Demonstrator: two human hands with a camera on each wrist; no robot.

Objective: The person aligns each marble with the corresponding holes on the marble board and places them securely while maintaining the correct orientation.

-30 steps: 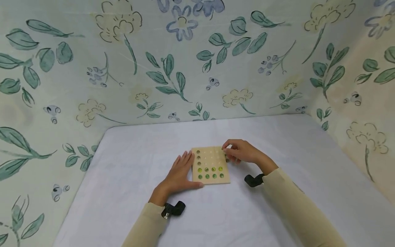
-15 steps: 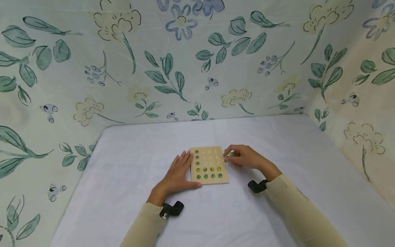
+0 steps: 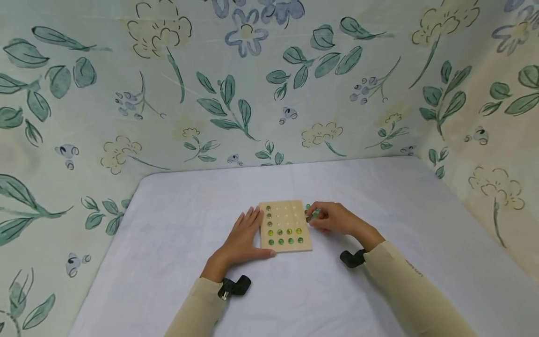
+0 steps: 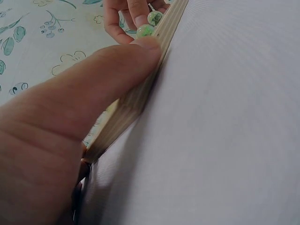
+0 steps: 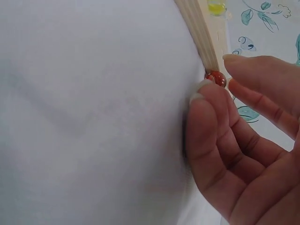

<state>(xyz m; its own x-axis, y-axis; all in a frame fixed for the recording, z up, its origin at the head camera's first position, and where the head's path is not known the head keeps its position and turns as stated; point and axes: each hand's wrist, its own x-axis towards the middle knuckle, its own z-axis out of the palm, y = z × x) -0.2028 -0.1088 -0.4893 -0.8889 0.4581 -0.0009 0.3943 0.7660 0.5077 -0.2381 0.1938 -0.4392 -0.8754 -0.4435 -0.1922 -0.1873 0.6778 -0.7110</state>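
A square wooden board (image 3: 290, 245) lies on the white cloth, with green and yellow-green marbles (image 3: 281, 241) filling its two near rows and several darker marbles (image 3: 270, 216) down its left column. My left hand (image 3: 240, 241) rests along its left side, the thumb on the near corner. Beyond the board's right edge is my right hand (image 3: 337, 217), fingers bent, thumb apart from them in the right wrist view. Right at its fingertips sits a red-brown marble (image 5: 216, 78). A green marble (image 3: 315, 213) shows between thumb and forefinger, and another green marble (image 3: 308, 206) lies just beyond.
The table is covered by a white cloth (image 3: 177, 206). A floral-print backdrop (image 3: 252, 93) rises behind it and at both sides. Black wrist cameras (image 3: 353, 258) sit under both sleeves.
My right hand has moved from the board's upper right edge slightly right and toward me. Green marbles beside the board are now more exposed. The left hand stays in place.
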